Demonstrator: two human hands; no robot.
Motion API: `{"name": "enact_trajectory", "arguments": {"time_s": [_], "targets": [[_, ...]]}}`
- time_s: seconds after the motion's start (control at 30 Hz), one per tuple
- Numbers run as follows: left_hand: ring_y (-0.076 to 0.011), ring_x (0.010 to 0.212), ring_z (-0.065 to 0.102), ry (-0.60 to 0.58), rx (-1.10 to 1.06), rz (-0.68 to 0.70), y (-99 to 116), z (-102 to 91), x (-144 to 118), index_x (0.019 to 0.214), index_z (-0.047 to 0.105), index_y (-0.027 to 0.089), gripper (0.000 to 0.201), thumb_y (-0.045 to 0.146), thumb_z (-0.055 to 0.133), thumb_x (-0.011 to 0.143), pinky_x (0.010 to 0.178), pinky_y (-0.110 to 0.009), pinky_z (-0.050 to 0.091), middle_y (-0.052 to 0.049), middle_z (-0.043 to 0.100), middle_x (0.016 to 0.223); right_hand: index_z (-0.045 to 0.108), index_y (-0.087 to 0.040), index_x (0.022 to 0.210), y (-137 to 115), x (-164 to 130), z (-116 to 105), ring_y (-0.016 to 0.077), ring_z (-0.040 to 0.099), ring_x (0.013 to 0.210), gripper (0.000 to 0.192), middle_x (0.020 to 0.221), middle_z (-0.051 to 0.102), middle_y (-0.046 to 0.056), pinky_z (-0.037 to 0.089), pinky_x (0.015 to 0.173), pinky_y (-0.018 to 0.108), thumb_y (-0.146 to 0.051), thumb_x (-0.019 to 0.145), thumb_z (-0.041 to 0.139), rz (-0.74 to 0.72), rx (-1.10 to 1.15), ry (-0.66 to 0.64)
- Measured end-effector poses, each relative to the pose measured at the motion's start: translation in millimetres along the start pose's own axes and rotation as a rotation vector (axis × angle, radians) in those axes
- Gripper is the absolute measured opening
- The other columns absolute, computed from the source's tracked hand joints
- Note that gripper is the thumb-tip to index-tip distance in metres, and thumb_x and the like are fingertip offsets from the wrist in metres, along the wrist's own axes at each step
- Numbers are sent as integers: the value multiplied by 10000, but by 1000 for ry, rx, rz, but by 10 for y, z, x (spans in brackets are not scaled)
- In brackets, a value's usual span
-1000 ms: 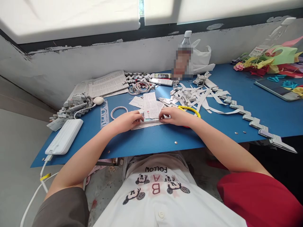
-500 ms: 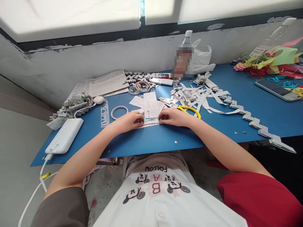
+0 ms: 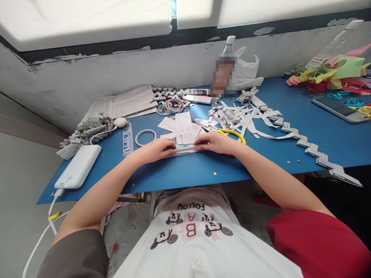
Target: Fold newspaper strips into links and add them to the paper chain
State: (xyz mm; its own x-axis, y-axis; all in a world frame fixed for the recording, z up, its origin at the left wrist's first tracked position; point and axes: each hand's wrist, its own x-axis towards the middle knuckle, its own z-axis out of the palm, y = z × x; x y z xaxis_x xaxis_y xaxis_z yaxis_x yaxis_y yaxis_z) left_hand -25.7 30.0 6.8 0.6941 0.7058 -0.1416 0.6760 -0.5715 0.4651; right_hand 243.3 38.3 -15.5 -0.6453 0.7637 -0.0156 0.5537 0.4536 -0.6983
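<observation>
A narrow folded newspaper strip (image 3: 185, 150) lies level between my hands, close to the blue tabletop. My left hand (image 3: 162, 148) pinches its left end, fingers curled over the top. At the other end my right hand (image 3: 211, 142) is closed on it with thumb and fingers. Right behind the strip lie cut newspaper pieces (image 3: 184, 127), one overlapping the others. Yellow-handled scissors (image 3: 233, 133) rest partly hidden behind my right hand. A roll of tape (image 3: 145, 136) and a clear ruler (image 3: 128, 139) are to the left of my left hand.
A white power bank (image 3: 78, 166) with a cable sits at the left edge. Newspaper sheets (image 3: 131, 102) and a bottle (image 3: 224, 69) stand at the back. Loose paper strips (image 3: 232, 116), a folded paper chain (image 3: 307, 144) and a phone (image 3: 339, 110) lie to the right.
Both hands have shifted slightly on the newspaper strip. The fingers of my right hand now lie flatter along it, and the strip looks narrower.
</observation>
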Motion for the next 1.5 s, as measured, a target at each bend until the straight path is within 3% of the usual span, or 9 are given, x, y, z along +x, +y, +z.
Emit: {"name": "enact_trajectory", "arguments": {"time_s": [0.23, 0.5, 0.63, 0.8, 1.0, 1.17, 1.27, 1.37, 1.5], "targets": [[-180, 760, 633, 23, -231, -148, 25, -30, -17, 878, 697, 160, 280, 402, 566, 826, 703, -277, 465, -38, 723, 812, 737, -161, 981, 26, -9, -15, 159, 652, 727, 319, 842, 729, 47, 531, 723, 297, -374, 752, 676, 152, 361, -111], [-171, 715, 629, 40, -269, -216, 32, -42, 13, 820, 724, 158, 235, 365, 648, 741, 647, -266, 465, -33, 721, 749, 686, -156, 1029, -15, -5, -40, 163, 675, 710, 322, 796, 731, 46, 544, 699, 292, -354, 775, 681, 157, 408, -161], [-172, 736, 611, 54, -156, -183, 29, -58, 7, 807, 741, 167, 258, 396, 637, 752, 645, -265, 441, -40, 717, 818, 650, -184, 967, -60, -19, -51, 169, 661, 756, 224, 794, 724, 35, 507, 736, 300, -347, 817, 624, 125, 244, -111], [-164, 712, 589, -3, -142, -163, -5, -38, 16, 831, 715, 169, 246, 389, 630, 762, 642, -265, 423, -26, 694, 771, 681, -180, 834, -36, 23, -26, 201, 604, 890, 189, 952, 683, 61, 447, 791, 313, -351, 798, 607, 12, -33, -5], [-173, 804, 594, -73, -53, -65, 2, -86, -58, 967, 652, 183, 226, 322, 557, 817, 704, -270, 438, -31, 676, 902, 691, -183, 898, 13, 14, -39, 193, 599, 863, 196, 937, 680, 56, 443, 754, 298, -325, 821, 580, -31, -51, -40], [-197, 890, 605, -88, 243, -52, 210, -125, -192, 990, 660, 205, 257, 185, 432, 874, 714, -283, 443, -52, 642, 1044, 705, -179, 855, -8, -44, -59, 184, 601, 851, 164, 942, 660, 65, 446, 754, 295, -217, 834, 546, -173, -200, -66], [-204, 930, 613, -101, 438, -21, 301, -54, -257, 1040, 671, 207, 363, 73, 385, 862, 714, -278, 455, -62, 645, 1048, 728, -170, 866, -23, -56, -48, 192, 606, 851, 191, 930, 664, 75, 450, 752, 301, -166, 826, 541, -213, -330, -79], [-221, 1026, 602, -109, 620, -4, 336, 71, -346, 1168, 635, 171, 436, 19, 389, 842, 732, -283, 486, -93, 616, 1192, 743, -167, 864, -57, -80, -13, 207, 602, 850, 219, 912, 678, 90, 454, 746, 318, -152, 832, 527, -270, -479, -67], [-233, 1103, 580, -122, 784, -115, 399, 259, -473, 1329, 522, 108, 530, -11, 397, 828, 683, -261, 518, -133, 577, 1293, 742, -124, 835, -197, -179, 181, 246, 598, 880, 270, 910, 688, 139, 463, 811, 379, -174, 869, 478, -281, -686, -30]]}}
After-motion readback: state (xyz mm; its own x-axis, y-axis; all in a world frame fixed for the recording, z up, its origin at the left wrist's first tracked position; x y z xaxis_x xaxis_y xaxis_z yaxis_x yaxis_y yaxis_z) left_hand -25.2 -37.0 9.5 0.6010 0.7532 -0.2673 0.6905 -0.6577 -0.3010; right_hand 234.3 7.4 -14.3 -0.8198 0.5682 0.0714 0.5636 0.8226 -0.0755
